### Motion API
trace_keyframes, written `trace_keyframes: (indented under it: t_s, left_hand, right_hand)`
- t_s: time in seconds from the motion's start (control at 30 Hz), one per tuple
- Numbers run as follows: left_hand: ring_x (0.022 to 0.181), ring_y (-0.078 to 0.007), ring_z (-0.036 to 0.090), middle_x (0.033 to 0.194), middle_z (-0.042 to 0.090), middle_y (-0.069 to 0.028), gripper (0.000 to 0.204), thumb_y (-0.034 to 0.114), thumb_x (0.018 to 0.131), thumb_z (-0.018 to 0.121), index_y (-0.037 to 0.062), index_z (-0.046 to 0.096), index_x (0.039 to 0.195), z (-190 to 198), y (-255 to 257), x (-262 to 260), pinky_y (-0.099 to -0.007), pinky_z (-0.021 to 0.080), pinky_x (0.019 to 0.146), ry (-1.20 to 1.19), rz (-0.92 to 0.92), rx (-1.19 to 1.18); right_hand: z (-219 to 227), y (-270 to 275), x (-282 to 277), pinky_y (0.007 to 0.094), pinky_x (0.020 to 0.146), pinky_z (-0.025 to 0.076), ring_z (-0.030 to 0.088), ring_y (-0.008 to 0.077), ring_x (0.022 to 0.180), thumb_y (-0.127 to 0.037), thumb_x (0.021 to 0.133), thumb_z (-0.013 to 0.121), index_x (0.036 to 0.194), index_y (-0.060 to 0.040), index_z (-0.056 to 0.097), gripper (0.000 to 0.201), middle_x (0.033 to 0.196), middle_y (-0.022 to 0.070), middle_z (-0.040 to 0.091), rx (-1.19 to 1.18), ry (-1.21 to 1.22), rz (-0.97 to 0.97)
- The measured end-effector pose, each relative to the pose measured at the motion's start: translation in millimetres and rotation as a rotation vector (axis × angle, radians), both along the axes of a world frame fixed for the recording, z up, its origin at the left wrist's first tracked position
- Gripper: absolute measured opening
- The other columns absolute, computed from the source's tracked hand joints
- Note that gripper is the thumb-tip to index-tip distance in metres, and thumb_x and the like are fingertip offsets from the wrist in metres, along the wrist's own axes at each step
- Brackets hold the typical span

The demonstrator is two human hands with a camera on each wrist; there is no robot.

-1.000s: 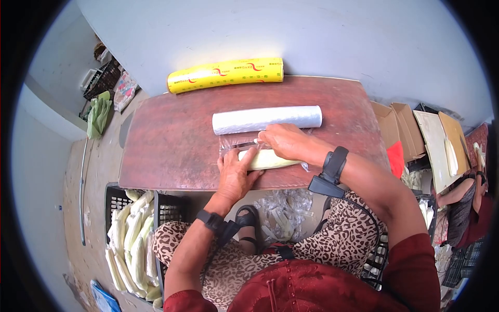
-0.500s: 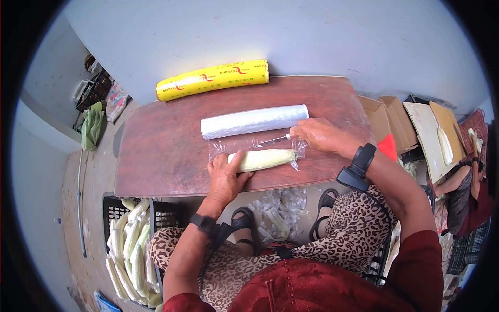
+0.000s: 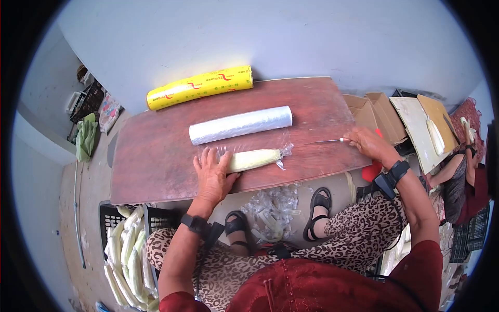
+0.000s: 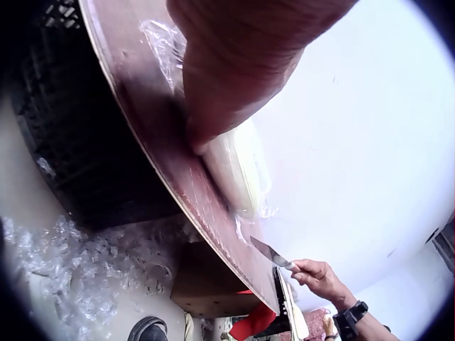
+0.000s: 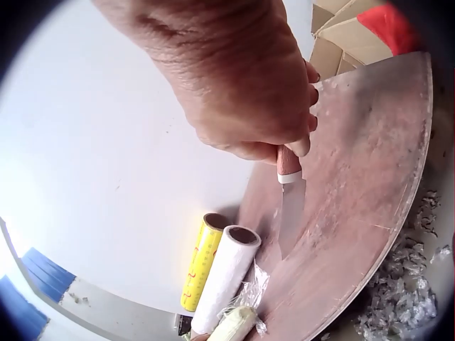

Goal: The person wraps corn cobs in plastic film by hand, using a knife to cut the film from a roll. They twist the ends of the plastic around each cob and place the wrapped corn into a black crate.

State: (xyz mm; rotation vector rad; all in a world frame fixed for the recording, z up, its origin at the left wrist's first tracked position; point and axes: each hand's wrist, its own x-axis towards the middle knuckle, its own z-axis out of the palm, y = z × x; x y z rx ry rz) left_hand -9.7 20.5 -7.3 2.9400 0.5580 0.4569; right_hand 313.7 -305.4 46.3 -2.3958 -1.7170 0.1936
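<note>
An ear of corn in pale husk lies on the red-brown table, with clear plastic film bunched at its right end. My left hand holds its left end, thumb on the near side and fingers spread over the far side and the film. Out by the table's right edge, my right hand grips a knife by its wooden handle. The blade points left, apart from the corn. Behind the corn lies a white roll of cling film, film running from it toward the ear.
A yellow printed roll lies along the wall at the back. Ears of corn fill a black crate at the lower left. Film scraps litter the floor between the feet. Cardboard boxes and another person are at the right.
My right hand has swept the knife rightward, from beside the film behind the corn out to the table's right edge. The left hand stays at the corn's left end, its fingers now more spread.
</note>
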Motion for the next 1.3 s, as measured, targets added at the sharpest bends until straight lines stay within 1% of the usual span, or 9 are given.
trace_keyframes:
  t_s: [0.13,0.23,0.33,0.43,0.53,0.63,0.7,0.9,1.3]
  left_hand:
    - [0.129,-0.0361,0.039,0.132,0.047,-0.019,0.063,0.029,0.076,0.075,0.004,0.05,0.128,6,-5,9,-0.0571,0.023,0.11,-0.031,-0.133,0.093]
    - [0.123,-0.0336,0.046,0.128,0.05,-0.0182,0.064,0.031,0.074,0.077,0.0012,0.051,0.125,1,-15,23,-0.0531,0.026,0.11,-0.023,-0.183,-0.028]
    - [0.116,-0.0306,0.052,0.121,0.056,-0.0145,0.063,0.032,0.074,0.077,0.0027,0.052,0.123,7,-21,30,-0.0509,0.03,0.107,0.048,-0.168,0.015]
    - [0.11,-0.0297,0.054,0.113,0.06,-0.0118,0.061,0.034,0.072,0.078,0.0042,0.054,0.12,5,-17,32,-0.0483,0.033,0.103,0.009,-0.176,0.035]
    - [0.106,-0.029,0.055,0.111,0.061,-0.0112,0.061,0.035,0.07,0.078,0.0049,0.054,0.117,2,-16,31,-0.0449,0.035,0.1,-0.051,-0.202,0.056]
    - [0.104,-0.0267,0.055,0.11,0.06,-0.0096,0.06,0.035,0.069,0.078,0.0047,0.055,0.115,5,-17,30,-0.0439,0.037,0.098,-0.027,-0.211,0.036]
    - [0.104,-0.0262,0.055,0.111,0.06,-0.0093,0.058,0.034,0.069,0.078,0.0049,0.055,0.114,4,-18,31,-0.0431,0.037,0.096,-0.054,-0.219,0.048]
    - [0.105,-0.0288,0.056,0.114,0.062,-0.0111,0.059,0.033,0.069,0.079,0.0049,0.056,0.115,5,-19,30,-0.0425,0.038,0.094,-0.081,-0.221,0.05]
    - [0.104,-0.0285,0.055,0.111,0.061,-0.0093,0.055,0.031,0.067,0.079,0.0074,0.057,0.112,6,-17,27,-0.042,0.039,0.092,-0.024,-0.247,-0.002]
  right_hand:
    - [-9,-15,2,0.0438,0.079,0.048,0.059,0.0374,0.087,-0.007,0.087,0.061,0.105,-0.0035,0.066,0.019,0.089,0.0176,0.062,0.054,0.02,-0.029]
    - [-17,-9,0,0.0395,0.074,0.048,0.06,0.0296,0.08,-0.004,0.088,0.059,0.097,-0.003,0.063,0.01,0.082,0.0133,0.06,0.247,0.192,-0.126]
    - [-42,1,7,0.0348,0.069,0.047,0.057,0.0193,0.074,-0.004,0.089,0.059,0.092,-0.0037,0.057,0.003,0.077,0.0069,0.057,0.207,0.419,-0.377]
    - [-53,13,2,0.0328,0.065,0.045,0.053,0.0131,0.072,-0.005,0.089,0.059,0.091,-0.0052,0.052,0.007,0.075,0.0028,0.053,0.249,0.635,-0.457]
    - [-50,34,-1,0.0339,0.065,0.045,0.054,0.0167,0.071,-0.007,0.089,0.061,0.095,-0.0056,0.052,0.011,0.077,0.0053,0.054,0.412,0.758,-0.425]
    - [-35,65,-27,0.0297,0.068,0.046,0.054,0.0136,0.076,-0.005,0.09,0.056,0.099,-0.0059,0.053,0.009,0.081,0.0032,0.053,0.363,0.403,-0.259]
    - [-34,91,-42,0.0355,0.074,0.047,0.057,0.0223,0.081,-0.006,0.089,0.056,0.099,-0.0043,0.054,0.01,0.087,0.0091,0.056,0.402,0.328,-0.091]
    - [-36,164,-71,0.0434,0.079,0.047,0.06,0.035,0.092,-0.01,0.089,0.06,0.094,-0.0026,0.056,0.009,0.094,0.0166,0.061,0.346,0.377,0.12]
    - [-59,190,-78,0.0441,0.082,0.048,0.06,0.0383,0.093,-0.018,0.093,0.059,0.102,-0.0055,0.065,0.017,0.1,0.0183,0.06,0.117,0.364,-0.002]
